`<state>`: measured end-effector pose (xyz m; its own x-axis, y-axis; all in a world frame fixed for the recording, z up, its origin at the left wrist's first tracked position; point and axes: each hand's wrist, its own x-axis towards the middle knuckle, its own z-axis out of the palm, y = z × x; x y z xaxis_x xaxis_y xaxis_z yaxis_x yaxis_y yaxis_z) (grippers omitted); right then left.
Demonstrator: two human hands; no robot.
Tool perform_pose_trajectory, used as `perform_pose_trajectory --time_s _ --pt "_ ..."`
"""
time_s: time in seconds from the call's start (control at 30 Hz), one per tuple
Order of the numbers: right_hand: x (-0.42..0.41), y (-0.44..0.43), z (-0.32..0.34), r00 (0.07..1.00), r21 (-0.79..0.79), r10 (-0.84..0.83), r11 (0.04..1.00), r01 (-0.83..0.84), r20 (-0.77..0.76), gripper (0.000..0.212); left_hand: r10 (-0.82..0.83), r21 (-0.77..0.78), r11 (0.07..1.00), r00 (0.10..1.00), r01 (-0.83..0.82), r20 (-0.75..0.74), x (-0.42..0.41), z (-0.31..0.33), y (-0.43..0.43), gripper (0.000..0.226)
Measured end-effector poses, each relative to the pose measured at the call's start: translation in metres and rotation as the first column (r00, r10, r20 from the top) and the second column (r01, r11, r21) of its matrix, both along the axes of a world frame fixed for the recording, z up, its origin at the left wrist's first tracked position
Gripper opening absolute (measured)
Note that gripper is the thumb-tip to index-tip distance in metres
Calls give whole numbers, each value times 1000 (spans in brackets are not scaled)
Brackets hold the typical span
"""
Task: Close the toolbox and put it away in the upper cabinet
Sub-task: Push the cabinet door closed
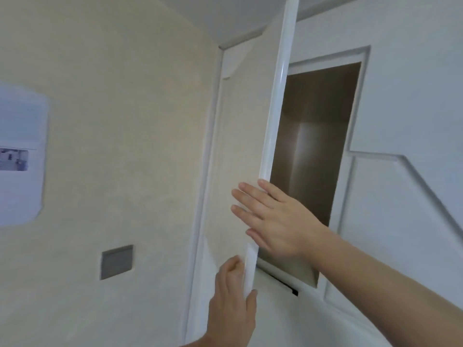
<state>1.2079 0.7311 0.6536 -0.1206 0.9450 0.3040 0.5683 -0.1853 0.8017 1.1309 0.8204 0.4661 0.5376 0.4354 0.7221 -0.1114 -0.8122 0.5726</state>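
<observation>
The white door point(276, 108) of the upper cabinet stands edge-on to me, swung out from its opening. Behind it the cabinet's brown inside point(315, 146) shows, dim, with a pale upright shape at the back that is too blurred to name. My left hand point(233, 301) grips the door's lower edge, thumb on one side and fingers on the other. My right hand point(273, 219) lies flat with fingers spread against the door a little higher up. No toolbox is in view.
A beige wall point(125, 96) fills the left, with a white panel box point(20, 156) and a grey square plate point(116, 261) on it. White moulded cabinet fronts point(406, 196) run to the right, under the ceiling point(238, 11).
</observation>
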Motion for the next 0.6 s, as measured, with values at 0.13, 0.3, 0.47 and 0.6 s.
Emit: perform_pose_trajectory --time_s 0.13,0.3,0.47,0.6 --pt "39 -43 0 980 -29 -197 980 197 -23 52 -33 82 996 987 46 -159 46 4 -39 77" --pt "91 -73 -1 937 -37 -340 940 338 -74 55 -54 259 941 849 220 -526 95 13 -59 93" --pt "133 -82 2 897 -60 -439 898 436 -59 57 52 410 867 769 281 -637 133 17 -57 89" --pt "156 -84 5 873 -66 -483 876 479 -72 59 88 465 827 744 316 -663 157 21 -51 84"
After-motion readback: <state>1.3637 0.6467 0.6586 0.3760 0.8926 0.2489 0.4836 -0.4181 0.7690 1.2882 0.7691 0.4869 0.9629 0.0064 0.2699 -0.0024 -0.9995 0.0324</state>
